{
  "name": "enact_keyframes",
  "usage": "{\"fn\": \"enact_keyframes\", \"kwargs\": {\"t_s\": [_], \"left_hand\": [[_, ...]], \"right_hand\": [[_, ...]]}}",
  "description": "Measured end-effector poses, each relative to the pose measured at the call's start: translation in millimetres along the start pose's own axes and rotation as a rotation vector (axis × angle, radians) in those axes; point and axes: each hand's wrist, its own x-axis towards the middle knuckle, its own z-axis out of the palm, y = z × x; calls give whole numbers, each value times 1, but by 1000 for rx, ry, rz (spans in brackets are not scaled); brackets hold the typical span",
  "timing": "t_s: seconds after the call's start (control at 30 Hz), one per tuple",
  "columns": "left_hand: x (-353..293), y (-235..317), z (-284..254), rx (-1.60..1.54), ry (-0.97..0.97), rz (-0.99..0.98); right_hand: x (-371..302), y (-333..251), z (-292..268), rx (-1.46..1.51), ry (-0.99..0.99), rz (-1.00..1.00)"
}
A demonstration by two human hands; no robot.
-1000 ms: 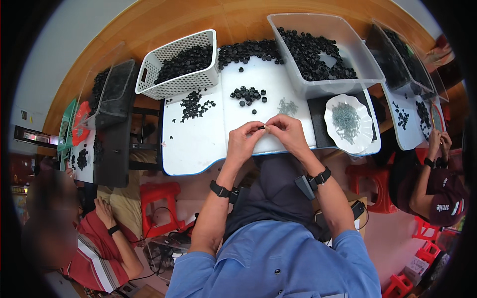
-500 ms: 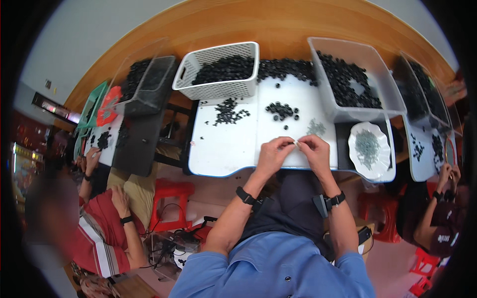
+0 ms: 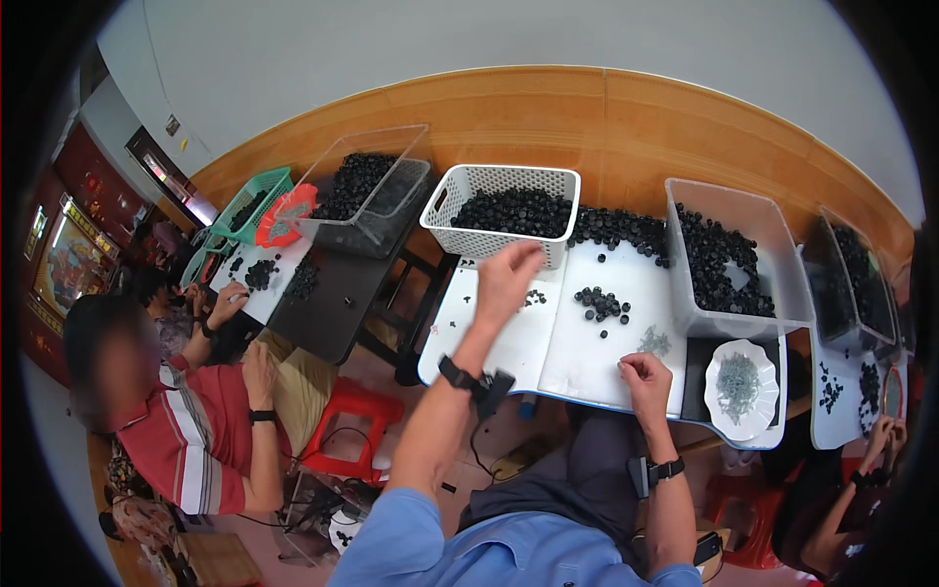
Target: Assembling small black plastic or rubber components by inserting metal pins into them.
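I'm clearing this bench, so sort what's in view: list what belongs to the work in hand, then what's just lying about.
In use:
- left hand, raised by the white perforated basket of black parts
- right hand, resting on the white work sheet
- small pile of black parts
- white dish of small pale pieces

Lying about:
- green basket
- red stool
- clear bin of black parts

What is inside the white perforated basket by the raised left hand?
The white basket holds a heap of small black parts. The left hand hovers before its front wall; the basket's bottom is covered.
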Motion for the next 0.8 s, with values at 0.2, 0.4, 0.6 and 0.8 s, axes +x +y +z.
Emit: {"fn": "enact_keyframes", "kwargs": {"t_s": [0.2, 0.4, 0.6, 0.8], "left_hand": [[66, 14, -26, 304, 168, 336], [-18, -28, 26, 329, -145, 166], [-80, -39, 76, 296, -301, 109], [-80, -30, 101, 461, -349, 199]], "right_hand": [[7, -5, 3, -69, 26, -82], [9, -10, 5, -30, 117, -78], [4, -9, 1, -45, 155, -96], [2, -7, -2, -18, 244, -96]]}}
